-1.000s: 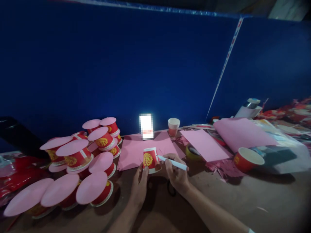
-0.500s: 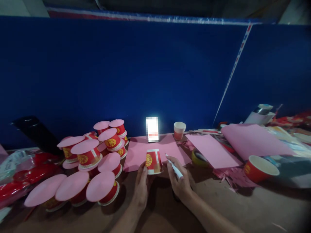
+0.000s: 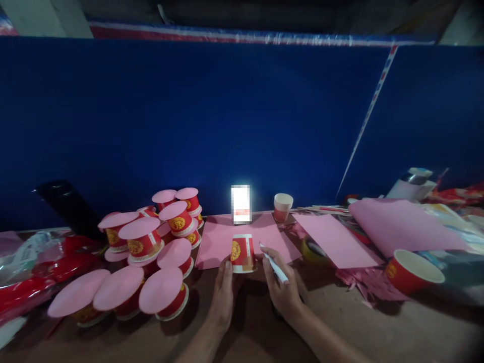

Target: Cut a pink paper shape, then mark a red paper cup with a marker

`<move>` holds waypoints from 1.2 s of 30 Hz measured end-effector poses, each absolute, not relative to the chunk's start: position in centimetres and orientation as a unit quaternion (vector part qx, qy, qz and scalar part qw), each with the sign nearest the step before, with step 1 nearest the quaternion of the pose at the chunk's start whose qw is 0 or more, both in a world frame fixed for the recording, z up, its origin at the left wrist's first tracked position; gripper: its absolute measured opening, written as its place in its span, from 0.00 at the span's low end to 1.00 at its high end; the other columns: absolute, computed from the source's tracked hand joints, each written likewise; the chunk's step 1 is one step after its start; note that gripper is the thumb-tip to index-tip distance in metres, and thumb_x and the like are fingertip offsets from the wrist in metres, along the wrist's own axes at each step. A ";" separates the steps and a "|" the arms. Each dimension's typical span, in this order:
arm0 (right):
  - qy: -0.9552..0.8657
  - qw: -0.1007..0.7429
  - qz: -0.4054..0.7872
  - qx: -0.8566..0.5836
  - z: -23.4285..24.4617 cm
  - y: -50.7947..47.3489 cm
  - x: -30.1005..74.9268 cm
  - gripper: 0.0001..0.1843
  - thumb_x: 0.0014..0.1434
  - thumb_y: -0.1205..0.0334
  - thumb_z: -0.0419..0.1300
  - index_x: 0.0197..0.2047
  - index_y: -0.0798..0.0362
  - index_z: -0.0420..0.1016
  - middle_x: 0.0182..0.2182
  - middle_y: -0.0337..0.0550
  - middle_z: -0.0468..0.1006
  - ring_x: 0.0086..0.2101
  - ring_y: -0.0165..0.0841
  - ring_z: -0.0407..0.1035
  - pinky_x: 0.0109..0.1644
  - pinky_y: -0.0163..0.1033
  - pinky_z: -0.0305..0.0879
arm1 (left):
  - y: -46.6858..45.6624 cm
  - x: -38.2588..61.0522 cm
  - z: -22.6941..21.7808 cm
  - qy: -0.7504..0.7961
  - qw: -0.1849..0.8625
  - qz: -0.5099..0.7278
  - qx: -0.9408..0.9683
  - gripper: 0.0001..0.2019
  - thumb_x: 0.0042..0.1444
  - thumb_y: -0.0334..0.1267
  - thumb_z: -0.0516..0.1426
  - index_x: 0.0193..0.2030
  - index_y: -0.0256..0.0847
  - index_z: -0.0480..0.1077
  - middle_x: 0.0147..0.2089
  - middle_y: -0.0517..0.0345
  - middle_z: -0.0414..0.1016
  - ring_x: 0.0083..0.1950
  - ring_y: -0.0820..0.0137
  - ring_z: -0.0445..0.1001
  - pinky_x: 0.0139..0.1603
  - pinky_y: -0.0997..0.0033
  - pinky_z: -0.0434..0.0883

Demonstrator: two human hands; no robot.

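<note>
Upside down in front of me is a red paper cup [image 3: 242, 253] with a gold emblem and a white strip. My left hand [image 3: 224, 287] is closed on its left side, the thumb pressing near the rim. Between the fingers of my right hand [image 3: 282, 282] is a white marker pen [image 3: 277, 268], its tip pointing up and left. That tip stays a little apart from the cup's right side. Behind the cup, pink paper sheets [image 3: 215, 242] lie flat on the table.
Several red cups topped with pink paper discs [image 3: 161, 290] stand at left beside shiny red plastic packaging [image 3: 53, 272]. A lit, blurred screen [image 3: 241, 204] leans at the blue wall [image 3: 227, 111]. At right are a tape roll [image 3: 315, 252], pink scraps [image 3: 374, 282] and an open red cup [image 3: 412, 272].
The view has shifted slightly, so everything appears a little further right. My hands keep their hold on the cup and the marker pen, with hardly any movement between them.
</note>
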State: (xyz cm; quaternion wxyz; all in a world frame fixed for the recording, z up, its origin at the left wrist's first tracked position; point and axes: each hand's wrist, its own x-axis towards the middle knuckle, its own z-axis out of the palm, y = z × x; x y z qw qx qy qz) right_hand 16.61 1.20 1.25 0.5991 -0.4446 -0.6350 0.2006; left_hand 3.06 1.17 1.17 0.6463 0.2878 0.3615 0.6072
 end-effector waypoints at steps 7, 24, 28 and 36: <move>-0.635 0.600 0.192 -0.446 1.1 1.2 16.6 0.13 0.61 0.62 0.51 0.48 0.54 0.69 0.39 0.47 0.76 0.39 0.36 0.72 0.44 0.38 0.69 | 1.2 2.7 0.4 0.344 0.660 0.593 0.308 0.25 0.56 0.50 0.51 0.58 0.43 0.61 0.57 0.49 0.68 0.56 0.60 0.67 0.56 0.57 0.64; -0.646 0.597 0.200 -0.430 1.4 1.0 16.6 0.13 0.61 0.65 0.50 0.49 0.52 0.67 0.42 0.47 0.75 0.42 0.36 0.71 0.46 0.38 0.69 | 2.0 2.2 -1.4 0.473 0.526 0.560 0.432 0.21 0.51 0.47 0.56 0.48 0.36 0.69 0.45 0.47 0.76 0.46 0.59 0.73 0.48 0.61 0.68; -0.672 0.590 0.171 -0.413 1.5 0.7 16.4 0.13 0.60 0.68 0.51 0.49 0.51 0.68 0.41 0.46 0.76 0.41 0.35 0.72 0.45 0.38 0.69 | 2.1 2.4 -0.9 0.460 0.562 0.574 0.379 0.21 0.47 0.46 0.59 0.45 0.36 0.72 0.42 0.48 0.78 0.43 0.59 0.75 0.47 0.61 0.69; -0.704 0.576 0.090 -0.406 2.7 0.3 16.0 0.17 0.56 0.72 0.56 0.50 0.53 0.68 0.40 0.48 0.77 0.39 0.35 0.73 0.43 0.37 0.71 | 2.3 2.5 -1.1 0.455 0.589 0.598 0.297 0.24 0.38 0.45 0.64 0.43 0.38 0.73 0.43 0.47 0.78 0.44 0.57 0.75 0.46 0.60 0.70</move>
